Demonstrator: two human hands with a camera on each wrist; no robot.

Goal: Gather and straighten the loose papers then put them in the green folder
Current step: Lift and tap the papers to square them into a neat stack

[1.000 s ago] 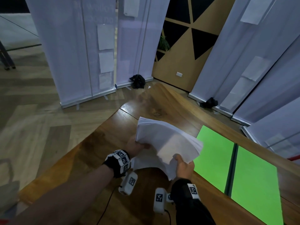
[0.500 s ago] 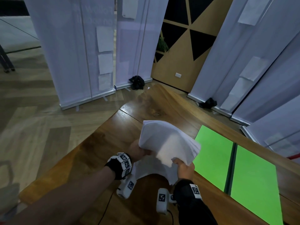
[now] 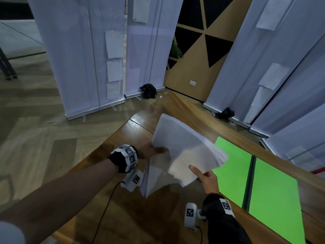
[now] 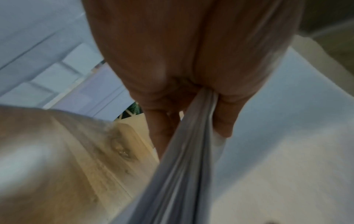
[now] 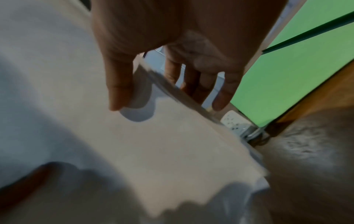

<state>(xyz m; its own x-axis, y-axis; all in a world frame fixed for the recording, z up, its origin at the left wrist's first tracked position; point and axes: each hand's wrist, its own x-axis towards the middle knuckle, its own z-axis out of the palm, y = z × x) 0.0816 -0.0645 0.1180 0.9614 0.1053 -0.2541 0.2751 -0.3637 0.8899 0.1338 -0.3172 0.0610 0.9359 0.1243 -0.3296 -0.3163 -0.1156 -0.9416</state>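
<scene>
A thick stack of white papers is held tilted above the wooden table, with its near sheets drooping and uneven. My left hand pinches the stack's left edge between thumb and fingers, and the left wrist view shows the papers squeezed in that hand. My right hand straddles the near right edge loosely. Its thumb lies straight over the top sheet and its straight fingers sit underneath. The green folder lies open and flat to the right, also visible as the green folder past my fingers.
The table's left edge runs diagonally, with wood floor beyond it. White roll-up banners stand behind the table on the left, and more banners line the right. A black cable trails over the near tabletop.
The stack has risen and tilted further upright. My right hand slid from the lower corner to the right edge and its thumb straightened. The left hand kept its pinch.
</scene>
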